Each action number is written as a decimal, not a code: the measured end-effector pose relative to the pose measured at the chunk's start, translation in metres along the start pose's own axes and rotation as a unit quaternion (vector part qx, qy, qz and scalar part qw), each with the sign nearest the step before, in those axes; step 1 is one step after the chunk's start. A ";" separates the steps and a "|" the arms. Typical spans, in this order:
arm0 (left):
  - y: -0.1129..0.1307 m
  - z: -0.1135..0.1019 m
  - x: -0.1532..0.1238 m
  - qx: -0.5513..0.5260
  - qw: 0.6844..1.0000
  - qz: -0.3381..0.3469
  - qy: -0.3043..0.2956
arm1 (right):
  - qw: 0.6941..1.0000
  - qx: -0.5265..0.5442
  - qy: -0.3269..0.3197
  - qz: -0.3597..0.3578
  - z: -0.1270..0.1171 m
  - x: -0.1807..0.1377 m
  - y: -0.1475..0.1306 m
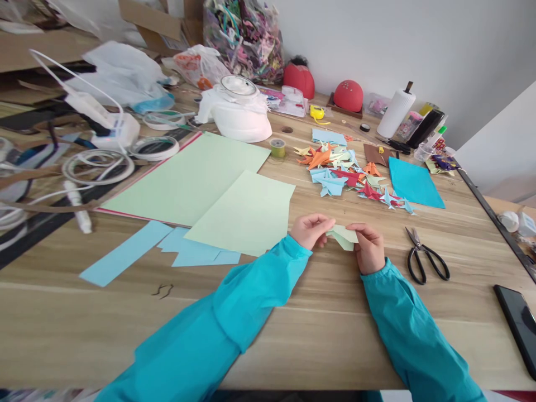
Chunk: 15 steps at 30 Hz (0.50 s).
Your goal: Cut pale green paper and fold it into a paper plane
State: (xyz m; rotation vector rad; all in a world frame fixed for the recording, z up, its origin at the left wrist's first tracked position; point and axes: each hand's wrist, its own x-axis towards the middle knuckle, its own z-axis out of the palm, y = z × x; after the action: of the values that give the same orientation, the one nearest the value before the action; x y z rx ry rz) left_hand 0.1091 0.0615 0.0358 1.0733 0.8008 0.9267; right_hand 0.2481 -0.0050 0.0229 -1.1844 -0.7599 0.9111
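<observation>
Between my two hands is a small piece of folded pale green paper, held just above the wooden table. My left hand pinches its left end between thumb and fingers. At the right end, my right hand grips the paper's edge with thumb and forefinger. Left of my hands lies a larger cut sheet of pale green paper, partly over light blue paper pieces. Scissors with black handles rest to the right of my right hand. Beyond my hands sits a pile of folded paper cranes in several colours.
A stack of large green sheets spreads at the left. Coiled white cables and a power strip crowd the far left. A turquoise sheet lies right of the cranes. A phone rests near the right edge.
</observation>
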 end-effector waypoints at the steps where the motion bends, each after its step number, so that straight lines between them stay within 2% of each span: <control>1: -0.001 0.000 0.001 0.014 1.000 0.005 0.000 | 1.000 -0.011 -0.007 -0.008 -0.001 0.000 0.001; 5: -0.006 -0.002 0.007 0.028 0.999 0.021 -0.024 | 1.000 -0.025 -0.015 -0.005 -0.003 0.002 0.005; 10: -0.006 -0.005 0.008 0.013 0.999 0.021 -0.028 | 1.000 0.001 0.007 0.017 -0.004 0.005 0.006; 15: -0.003 -0.003 0.003 0.029 0.999 0.035 -0.014 | 0.998 0.024 0.001 0.051 0.000 0.001 -0.003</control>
State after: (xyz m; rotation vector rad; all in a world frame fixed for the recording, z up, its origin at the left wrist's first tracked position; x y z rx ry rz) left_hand 0.1088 0.0650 0.0318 1.1680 0.7752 0.9502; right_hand 0.2487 -0.0044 0.0256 -1.1910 -0.6763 1.0069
